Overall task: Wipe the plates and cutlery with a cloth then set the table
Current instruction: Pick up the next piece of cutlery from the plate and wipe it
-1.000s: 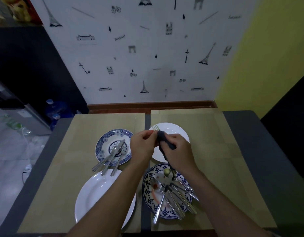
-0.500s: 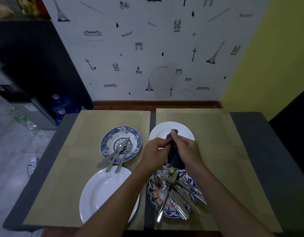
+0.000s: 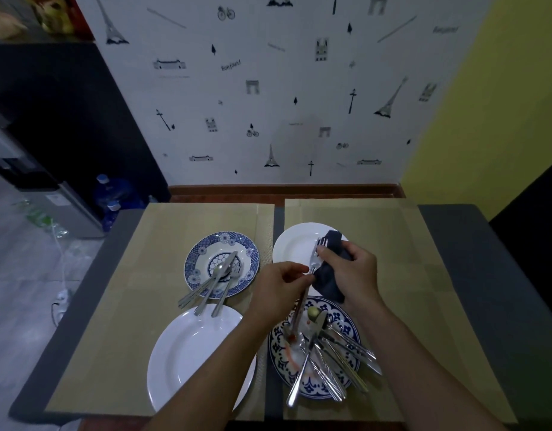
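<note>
My left hand (image 3: 282,283) pinches the handle of a fork (image 3: 315,257) whose tines point away from me. My right hand (image 3: 354,273) grips a dark cloth (image 3: 329,278) wrapped round the fork's upper part. Both hands hover above the far white plate (image 3: 294,244). Below them a blue patterned plate (image 3: 343,381) holds several pieces of cutlery (image 3: 324,359) with red smears and a bit of food. A blue patterned bowl plate (image 3: 197,262) at the left carries three clean pieces of cutlery (image 3: 211,286). A white plate (image 3: 187,353) lies at the near left.
Two tan placemats (image 3: 402,275) cover the grey table (image 3: 473,275), with a narrow gap between them. The papered wall stands right behind the table. At the left, on the floor, are water bottles (image 3: 113,194) and a cable.
My left hand has slid down the fork's handle and my right hand with the cloth has moved up along it, so the tines now show. The view has shifted slightly.
</note>
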